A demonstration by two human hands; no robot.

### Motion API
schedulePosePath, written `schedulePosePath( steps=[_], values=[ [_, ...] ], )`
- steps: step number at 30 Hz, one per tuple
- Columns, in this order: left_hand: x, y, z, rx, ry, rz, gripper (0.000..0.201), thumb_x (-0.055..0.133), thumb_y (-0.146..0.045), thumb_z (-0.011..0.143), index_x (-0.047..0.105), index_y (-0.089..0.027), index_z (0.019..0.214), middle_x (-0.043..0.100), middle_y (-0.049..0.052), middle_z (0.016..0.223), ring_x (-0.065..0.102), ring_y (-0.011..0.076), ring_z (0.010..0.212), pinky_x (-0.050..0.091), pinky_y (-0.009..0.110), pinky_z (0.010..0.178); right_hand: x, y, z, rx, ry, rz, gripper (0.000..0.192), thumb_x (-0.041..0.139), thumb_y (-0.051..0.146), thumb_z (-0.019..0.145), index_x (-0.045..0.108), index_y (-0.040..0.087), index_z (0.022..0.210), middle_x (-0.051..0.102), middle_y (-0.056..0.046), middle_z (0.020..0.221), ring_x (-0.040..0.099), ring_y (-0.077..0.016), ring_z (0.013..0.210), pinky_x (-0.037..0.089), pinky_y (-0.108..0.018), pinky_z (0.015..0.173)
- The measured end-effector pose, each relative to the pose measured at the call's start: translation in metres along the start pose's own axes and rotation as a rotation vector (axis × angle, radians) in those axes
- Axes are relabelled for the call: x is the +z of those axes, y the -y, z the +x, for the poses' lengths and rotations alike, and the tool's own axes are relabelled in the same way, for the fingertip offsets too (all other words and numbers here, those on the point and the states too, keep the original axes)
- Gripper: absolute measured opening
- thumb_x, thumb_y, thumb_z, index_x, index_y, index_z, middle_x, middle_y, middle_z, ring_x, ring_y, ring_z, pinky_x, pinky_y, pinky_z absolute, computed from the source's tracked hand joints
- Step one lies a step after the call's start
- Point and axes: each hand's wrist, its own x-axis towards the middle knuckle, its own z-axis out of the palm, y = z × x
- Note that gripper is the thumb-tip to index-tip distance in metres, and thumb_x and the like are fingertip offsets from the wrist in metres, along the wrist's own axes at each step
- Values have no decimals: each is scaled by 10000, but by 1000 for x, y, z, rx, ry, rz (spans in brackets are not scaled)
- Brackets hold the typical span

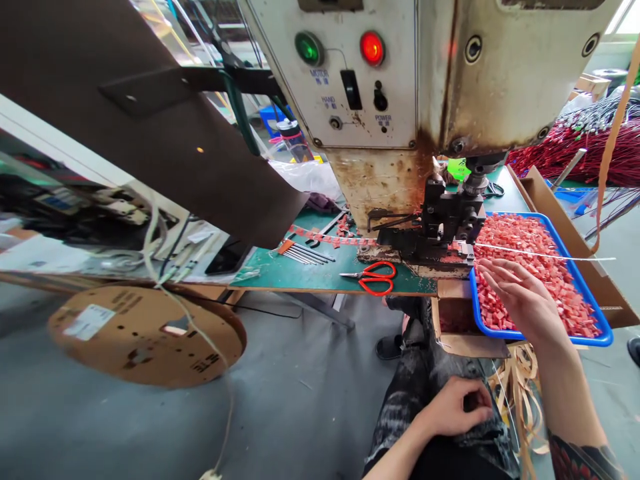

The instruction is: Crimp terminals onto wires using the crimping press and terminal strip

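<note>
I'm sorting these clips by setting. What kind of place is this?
Likely a factory workbench for wire terminal crimping: a worn press machine with motor and power lamps, a blue tray of red plastic parts, bundled red wires behind.

Scissors [376,277] lie left of the tray [585,293] (before the press [430,227]).

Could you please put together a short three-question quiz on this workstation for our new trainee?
1. True or false: the right hand is spread flat over the blue tray of red pieces.
2. What colour are the handles of the scissors on the green mat?
3. The left hand rests on: A) the scissors, B) the person's lap, C) the tray.

Key: 1 true; 2 red; 3 B.
</note>
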Motion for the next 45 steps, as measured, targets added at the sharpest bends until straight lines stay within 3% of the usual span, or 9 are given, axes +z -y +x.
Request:
schedulePosePath(
  steps=[3, 7, 14, 17, 20, 29, 38, 42, 45],
  values=[
    [2, 1, 1, -15, 6, 35, 111, 708, -252, 799, 714, -143, 822, 646, 4, 707, 561, 134, 666, 462, 241, 687, 1, 11, -14, -16, 112, -104, 312, 816, 319, 841, 710, 189, 1103, 736, -131, 1239, 659, -283, 1277, 447, -468, 1184],
    [-2, -14, -7, 67, -7, 96, 76, 698, -226, 808, 691, -151, 800, 655, 14, 708, 574, 133, 651, 471, 239, 666, 11, 17, -39, -126, 82, -189, 218, 809, 307, 872, 646, 238, 999, 717, -45, 1142, 746, -248, 1121, 607, -387, 994],
    [-46, -126, -36, 686, -354, 257, 45, 647, -140, 898, 636, -182, 887, 667, 23, 685, 592, 133, 629, 487, 251, 650, 34, 19, -83, -309, 87, -310, 177, 822, 157, 833, 703, 211, 952, 748, -3, 859, 794, -182, 710, 670, -232, 656],
    [-58, -166, -37, 747, -581, 262, 88, 648, -124, 918, 630, -194, 969, 683, 27, 756, 612, 134, 670, 497, 247, 651, 44, 18, -93, -429, 145, -367, 179, 812, 114, 827, 743, 211, 960, 772, -8, 820, 776, -159, 659, 656, -201, 613],
    [-60, -182, -32, 748, -650, 258, 99, 667, -135, 922, 639, -194, 996, 701, 32, 819, 634, 134, 720, 508, 237, 661, 52, 18, -98, -531, 118, -439, 198, 844, 107, 792, 756, 208, 938, 782, -3, 792, 763, -140, 676, 648, -179, 633],
    [-57, -181, -28, 693, -564, 209, 44, 672, -150, 932, 678, -183, 959, 727, 45, 838, 667, 144, 757, 544, 246, 689, 53, 21, -97, -737, 98, -571, 169, 849, 114, 783, 772, 221, 889, 781, 0, 758, 744, -170, 665, 625, -248, 589],
    [-57, -169, -26, 603, -574, 306, 80, 633, -231, 969, 696, -183, 959, 723, 61, 857, 670, 155, 749, 559, 263, 689, 34, 21, -83, -656, -86, -725, 95, 853, 238, 800, 804, 267, 877, 777, -49, 833, 724, -223, 773, 621, -334, 655],
    [-86, -141, -34, 563, -651, 562, 79, 610, -185, 971, 683, -179, 940, 717, 49, 844, 662, 148, 753, 550, 257, 727, -3, 21, -77, -577, -269, -935, 294, 788, 354, 867, 781, 248, 1142, 744, -91, 1173, 689, -178, 779, 620, -300, 679],
    [-129, -119, -42, 462, -818, 800, 109, 581, -178, 986, 689, -192, 997, 734, 55, 910, 677, 183, 872, 554, 301, 824, -12, 13, -89, -506, -95, -948, 279, 783, 341, 865, 784, 248, 1128, 782, -57, 1022, 693, -150, 665, 614, -241, 634]
  ],
)
